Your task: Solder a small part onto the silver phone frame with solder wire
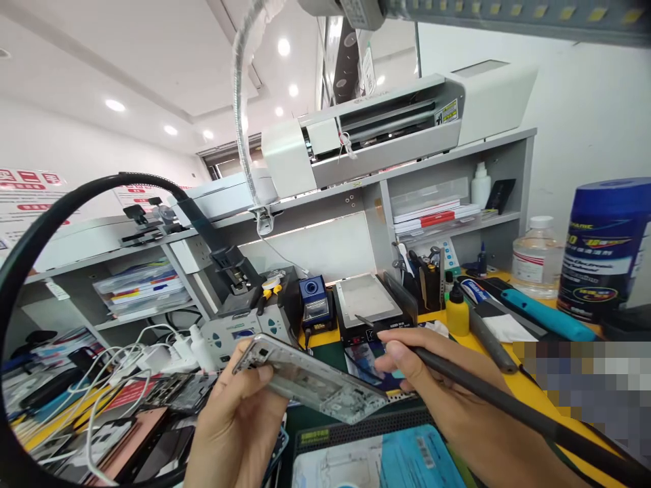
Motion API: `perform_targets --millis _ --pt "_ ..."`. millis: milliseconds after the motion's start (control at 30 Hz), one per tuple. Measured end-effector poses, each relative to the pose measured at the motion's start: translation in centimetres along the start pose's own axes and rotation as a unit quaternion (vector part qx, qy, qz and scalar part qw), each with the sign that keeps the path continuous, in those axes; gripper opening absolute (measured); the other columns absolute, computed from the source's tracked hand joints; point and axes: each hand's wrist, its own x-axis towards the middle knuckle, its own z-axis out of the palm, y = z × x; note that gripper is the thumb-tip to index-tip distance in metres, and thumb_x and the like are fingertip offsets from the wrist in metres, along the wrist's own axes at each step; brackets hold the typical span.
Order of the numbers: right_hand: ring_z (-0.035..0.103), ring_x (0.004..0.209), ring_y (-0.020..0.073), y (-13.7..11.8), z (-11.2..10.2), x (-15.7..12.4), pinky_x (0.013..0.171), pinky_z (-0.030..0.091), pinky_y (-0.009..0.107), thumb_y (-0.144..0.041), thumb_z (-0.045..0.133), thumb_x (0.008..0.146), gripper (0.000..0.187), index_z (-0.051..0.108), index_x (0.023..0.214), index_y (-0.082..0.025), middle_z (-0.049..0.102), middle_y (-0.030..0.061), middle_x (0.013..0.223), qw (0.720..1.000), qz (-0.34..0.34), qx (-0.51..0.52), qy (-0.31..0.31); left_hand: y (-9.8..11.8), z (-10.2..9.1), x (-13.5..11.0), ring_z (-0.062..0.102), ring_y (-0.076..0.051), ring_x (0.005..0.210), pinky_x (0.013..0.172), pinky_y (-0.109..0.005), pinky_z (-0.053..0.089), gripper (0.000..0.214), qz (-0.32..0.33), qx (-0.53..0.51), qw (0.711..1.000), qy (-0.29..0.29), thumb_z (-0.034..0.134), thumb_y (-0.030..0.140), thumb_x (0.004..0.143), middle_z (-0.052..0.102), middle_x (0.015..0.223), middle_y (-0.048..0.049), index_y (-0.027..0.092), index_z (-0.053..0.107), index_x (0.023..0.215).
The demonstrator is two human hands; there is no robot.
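My left hand (244,407) grips a bare phone frame (320,390) by its left end, thumb on the inner side. The frame is silver-grey and tilted, its inside facing me. My right hand (447,393) is closed round a long black pen-shaped tool (478,386); its thin pointed tip reaches up and left, above the frame's right part and apart from it. I cannot make out the tool's exact kind. Below both hands lies a white and blue package (376,461) on a dark perforated mat (356,434).
A flat heating plate (369,298) and a blue soldering station (312,301) stand behind the hands. To the right are a yellow bottle (458,315), a clear bottle (536,261) and a blue canister (603,251). Phone parts and white cables (91,454) crowd the left; a black lamp ring (13,271) arches there.
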Motion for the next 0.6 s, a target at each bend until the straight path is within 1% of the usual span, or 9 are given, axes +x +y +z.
perform_targets --millis 67,133,200,300,333,367,433,533,600 --pt "0.086 0.098 0.0291 0.5 -0.2 0.3 0.078 0.072 0.034 -0.054 0.076 0.098 0.031 0.085 0.121 -0.035 0.091 0.0032 0.11 1.0 -0.012 -0.021 -0.005 0.1 0.6 -0.3 0.083 -0.026 0.092 0.088 -0.038 0.072 0.023 -0.017 0.003 1.0 0.022 0.071 0.004 0.085 0.085 0.094 -0.007 0.018 0.083 0.097" --pt "0.086 0.103 0.0285 0.8 -0.2 0.3 0.085 0.071 0.035 -0.043 0.083 0.093 0.032 0.084 0.124 -0.037 0.091 0.0005 0.112 0.999 -0.024 -0.024 -0.023 0.3 1.3 -0.6 0.085 -0.029 0.101 0.095 -0.043 0.072 0.035 -0.029 -0.002 0.998 0.049 0.064 0.002 0.089 0.087 0.1 -0.0083 0.02 0.084 0.112" --pt "0.085 0.106 0.0269 0.7 -0.1 0.2 0.091 0.069 0.034 -0.035 0.084 0.091 0.033 0.084 0.124 -0.038 0.091 -0.0008 0.112 0.999 -0.021 -0.014 -0.043 0.4 1.9 -1.0 0.086 -0.03 0.104 0.104 -0.047 0.069 0.048 -0.034 -0.016 0.997 0.066 0.06 -0.001 0.092 0.088 0.104 -0.0086 0.021 0.08 0.129" --pt "0.086 0.096 0.0237 0.3 0.0 0.2 0.084 0.069 0.03 -0.034 0.082 0.093 0.027 0.085 0.12 -0.037 0.09 -0.0011 0.104 0.999 -0.003 0.016 -0.05 0.3 2.0 -1.3 0.088 -0.029 0.101 0.11 -0.05 0.066 0.056 -0.055 -0.026 0.995 0.074 0.06 -0.002 0.093 0.089 0.104 -0.0086 0.02 0.074 0.142" --pt "0.086 0.092 0.0233 0.1 -0.1 0.3 0.079 0.069 0.029 -0.036 0.083 0.092 0.024 0.086 0.116 -0.036 0.09 -0.0009 0.1 0.999 -0.001 0.029 -0.04 0.2 1.9 -1.3 0.088 -0.03 0.101 0.11 -0.05 0.066 0.056 -0.065 -0.025 0.995 0.075 0.062 -0.002 0.092 0.089 0.103 -0.0086 0.02 0.074 0.142" --pt "0.086 0.092 0.0237 0.0 -0.2 0.4 0.079 0.069 0.029 -0.038 0.085 0.091 0.024 0.087 0.115 -0.036 0.09 -0.0005 0.099 0.999 -0.002 0.047 -0.024 0.1 1.7 -1.3 0.087 -0.03 0.101 0.109 -0.05 0.066 0.057 -0.075 -0.021 0.994 0.077 0.065 -0.002 0.09 0.089 0.1 -0.0084 0.019 0.073 0.142" --pt "0.086 0.095 0.0258 -0.3 -0.4 0.8 0.081 0.07 0.03 -0.04 0.088 0.087 0.024 0.088 0.11 -0.035 0.091 0.0014 0.099 0.998 0.008 0.062 -0.024 -0.2 1.3 -1.4 0.087 -0.031 0.098 0.106 -0.05 0.068 0.058 -0.094 -0.006 0.992 0.083 0.072 -0.001 0.085 0.088 0.094 -0.0074 0.018 0.074 0.139" --pt "0.087 0.096 0.0271 -0.5 -0.9 1.1 0.085 0.069 0.033 -0.043 0.092 0.085 0.026 0.088 0.11 -0.034 0.091 0.002 0.099 0.996 0.029 0.079 -0.026 -0.5 0.9 -1.3 0.087 -0.03 0.089 0.096 -0.049 0.071 0.055 -0.103 0.028 0.989 0.102 0.074 0.001 0.08 0.084 0.082 -0.0038 0.018 0.075 0.133" --pt "0.086 0.099 0.0281 -0.4 -1.2 1.0 0.088 0.068 0.035 -0.045 0.093 0.085 0.028 0.087 0.111 -0.034 0.09 0.0018 0.1 0.995 0.037 0.085 -0.022 -0.8 0.6 -1.3 0.086 -0.031 0.083 0.087 -0.046 0.072 0.05 -0.104 0.053 0.987 0.106 0.076 0.005 0.075 0.081 0.077 -0.0016 0.019 0.076 0.123"
